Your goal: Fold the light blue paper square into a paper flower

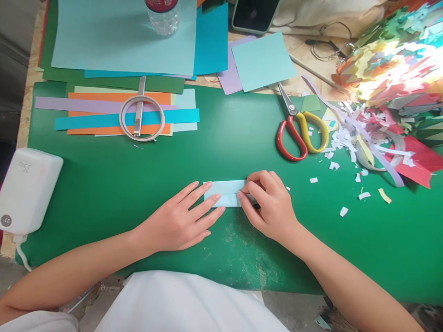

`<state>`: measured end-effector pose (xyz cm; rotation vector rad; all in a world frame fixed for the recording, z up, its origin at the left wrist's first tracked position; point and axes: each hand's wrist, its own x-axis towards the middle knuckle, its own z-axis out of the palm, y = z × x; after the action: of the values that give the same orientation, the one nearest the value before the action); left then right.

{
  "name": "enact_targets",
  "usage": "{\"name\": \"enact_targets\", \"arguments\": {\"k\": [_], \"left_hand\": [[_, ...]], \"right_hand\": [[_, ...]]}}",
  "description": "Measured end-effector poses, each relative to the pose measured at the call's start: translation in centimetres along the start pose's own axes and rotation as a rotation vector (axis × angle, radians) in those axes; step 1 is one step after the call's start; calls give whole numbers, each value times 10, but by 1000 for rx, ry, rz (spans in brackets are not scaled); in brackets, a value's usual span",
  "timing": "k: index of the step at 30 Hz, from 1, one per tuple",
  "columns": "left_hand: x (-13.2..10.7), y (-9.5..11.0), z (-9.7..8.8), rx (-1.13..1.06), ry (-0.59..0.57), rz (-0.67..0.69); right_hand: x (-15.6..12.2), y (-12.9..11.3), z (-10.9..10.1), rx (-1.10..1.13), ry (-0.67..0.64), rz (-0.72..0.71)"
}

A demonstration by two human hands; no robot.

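Observation:
A small folded strip of pale blue paper [226, 191] lies on the green mat [104, 184] near the front edge. My left hand [182, 219] rests flat on the mat, fingers stretched out, their tips pressing the strip's left end. My right hand [268, 203] is curled over the strip's right end, its fingertips pinching the paper's edge and hiding that part.
Red-and-yellow scissors [300, 131] lie to the right, beside a heap of coloured paper scraps [387, 101]. Coloured strips under a tape ring [141, 117] lie at the back left, large sheets and a bottle [163, 16] behind. A white device [27, 189] sits at the left edge.

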<state>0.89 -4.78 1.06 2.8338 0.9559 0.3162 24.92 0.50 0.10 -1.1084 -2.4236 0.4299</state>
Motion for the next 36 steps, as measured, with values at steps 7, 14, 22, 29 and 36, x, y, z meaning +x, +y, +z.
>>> {"name": "enact_targets", "arguments": {"k": [7,14,22,29,36], "left_hand": [[1,1,1,5,11,-7],[1,1,1,1,-2,-28],[3,5,0,-56,-40,-56],[4,2,0,-109,-62,-61],[6,3,4,-138,-44,-96]], "right_hand": [[0,0,1,-29,-5,-9],[1,-1,1,-66,-18,-15],[1,-2,1,-88,-32,-3],[0,-2,2,-83,-32,-8],[1,-1,2,-86,-28,-14]]}}
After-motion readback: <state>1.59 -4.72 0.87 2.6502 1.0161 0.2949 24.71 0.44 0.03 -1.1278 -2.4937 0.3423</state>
